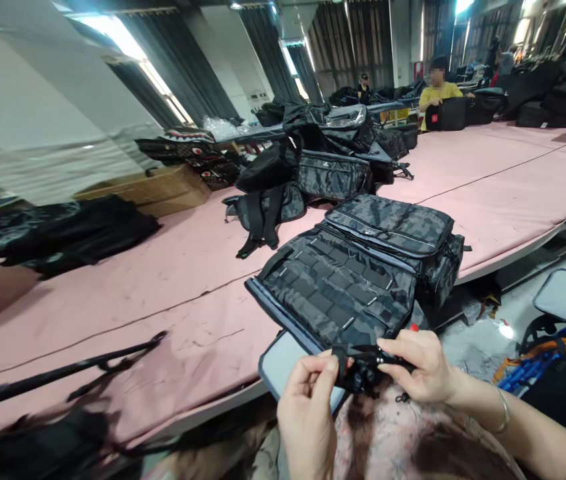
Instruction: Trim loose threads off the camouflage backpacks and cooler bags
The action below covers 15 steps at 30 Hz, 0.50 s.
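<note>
Camouflage bag (pixel 343 280) overhangs the pink surface (pixel 503 173); left hand grip (pixel 310 400) pinches what seems a dark strap (pixel 341 363), right hand grip (pixel 423 367) is closed around black snips (pixel 371 357).

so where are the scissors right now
In the head view, the scissors are low and right of centre, held in the right hand, blades pointing toward the left hand, by the near edge of the camouflage bag.

- A bag workshop, by its long pink worktable (pixel 503 163)
- Camouflage bags (pixel 387 223) lying along the table
- Far right, a person in yellow (pixel 429 100) handling a black bag (pixel 453 115)
</note>
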Each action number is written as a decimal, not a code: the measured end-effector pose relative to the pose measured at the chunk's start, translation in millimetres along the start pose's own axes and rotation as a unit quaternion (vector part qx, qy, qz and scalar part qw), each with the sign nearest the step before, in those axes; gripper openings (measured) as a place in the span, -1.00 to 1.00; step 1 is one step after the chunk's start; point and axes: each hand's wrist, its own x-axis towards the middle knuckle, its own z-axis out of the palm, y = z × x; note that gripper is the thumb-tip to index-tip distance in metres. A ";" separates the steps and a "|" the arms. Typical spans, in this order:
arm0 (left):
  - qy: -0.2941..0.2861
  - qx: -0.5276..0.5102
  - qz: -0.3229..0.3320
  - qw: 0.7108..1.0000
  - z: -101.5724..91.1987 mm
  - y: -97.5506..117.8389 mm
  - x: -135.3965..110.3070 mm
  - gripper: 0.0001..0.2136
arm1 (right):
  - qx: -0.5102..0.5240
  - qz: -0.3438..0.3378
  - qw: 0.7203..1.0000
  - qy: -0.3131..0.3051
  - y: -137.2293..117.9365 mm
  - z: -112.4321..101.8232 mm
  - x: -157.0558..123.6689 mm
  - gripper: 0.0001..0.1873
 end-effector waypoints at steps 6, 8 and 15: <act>-0.010 -0.017 -0.005 1.000 -2.0 -7.3 -0.2 -0.78 | -0.009 -0.030 0.999 -0.016 0.1 -5.9 4.1 -0.71; -0.008 -0.015 -0.001 1.000 -1.7 -7.8 -0.2 -0.78 | -0.006 -0.032 0.999 -0.020 -0.1 -7.6 4.7 -0.71; -0.015 0.015 0.013 1.000 0.6 -6.1 -1.4 -0.79 | -0.006 -0.019 0.999 -0.026 -0.8 -8.3 8.8 -0.76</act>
